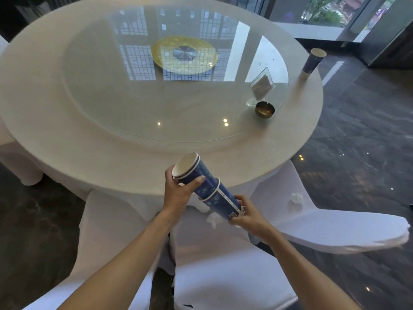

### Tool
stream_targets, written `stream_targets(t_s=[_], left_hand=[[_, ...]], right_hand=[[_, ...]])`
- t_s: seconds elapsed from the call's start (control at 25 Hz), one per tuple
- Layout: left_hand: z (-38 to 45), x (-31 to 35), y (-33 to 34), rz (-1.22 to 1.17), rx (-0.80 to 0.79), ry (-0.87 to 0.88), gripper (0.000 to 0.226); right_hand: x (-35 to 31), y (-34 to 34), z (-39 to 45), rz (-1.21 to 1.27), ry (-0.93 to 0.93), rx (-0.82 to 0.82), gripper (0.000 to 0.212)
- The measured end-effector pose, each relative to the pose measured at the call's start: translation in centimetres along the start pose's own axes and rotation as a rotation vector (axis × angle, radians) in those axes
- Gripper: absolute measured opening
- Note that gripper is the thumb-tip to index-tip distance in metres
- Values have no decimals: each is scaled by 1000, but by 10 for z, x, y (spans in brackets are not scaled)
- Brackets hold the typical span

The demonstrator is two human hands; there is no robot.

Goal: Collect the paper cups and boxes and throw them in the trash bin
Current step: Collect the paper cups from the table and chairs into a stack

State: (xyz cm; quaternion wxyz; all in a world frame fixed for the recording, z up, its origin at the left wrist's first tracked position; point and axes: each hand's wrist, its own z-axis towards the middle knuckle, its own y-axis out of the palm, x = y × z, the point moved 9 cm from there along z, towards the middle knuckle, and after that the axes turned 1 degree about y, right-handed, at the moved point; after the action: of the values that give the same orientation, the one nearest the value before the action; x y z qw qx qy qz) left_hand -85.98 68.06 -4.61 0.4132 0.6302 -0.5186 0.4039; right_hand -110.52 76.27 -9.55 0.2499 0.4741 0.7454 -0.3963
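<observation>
Over the near edge of the round white-clothed table, our left hand and right hand wrap their fingers around a tilted stack of nested blue paper cups. Another blue paper cup stands on the far right rim, above dark marble floor.

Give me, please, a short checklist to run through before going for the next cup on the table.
1. Stack of blue cups held at both ends: ok, left hand near the rims, right hand at the base.
2. Stack fully nested: not ok, the cups sit partly apart.
3. A hand free to pick up: not ok.
4. Remaining cup upright at the far right table edge: ok.
5. Boxes located: cannot tell.
6. Trash bin located: cannot tell, none in view.
</observation>
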Motion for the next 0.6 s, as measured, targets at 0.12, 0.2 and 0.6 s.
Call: stream_targets(t_s=[0.12,0.2,0.6], left_hand=[[-8,-18,5,55,-99,-70,91],[-13,-28,3,84,-146,-110,96],[-22,-86,-32,195,-121,-82,99]], right_hand=[[-11,16,0,7,-9,-19,66],[-17,27,-1,10,-2,-31,65],[-4,101,9,-104,31,-171,64]])
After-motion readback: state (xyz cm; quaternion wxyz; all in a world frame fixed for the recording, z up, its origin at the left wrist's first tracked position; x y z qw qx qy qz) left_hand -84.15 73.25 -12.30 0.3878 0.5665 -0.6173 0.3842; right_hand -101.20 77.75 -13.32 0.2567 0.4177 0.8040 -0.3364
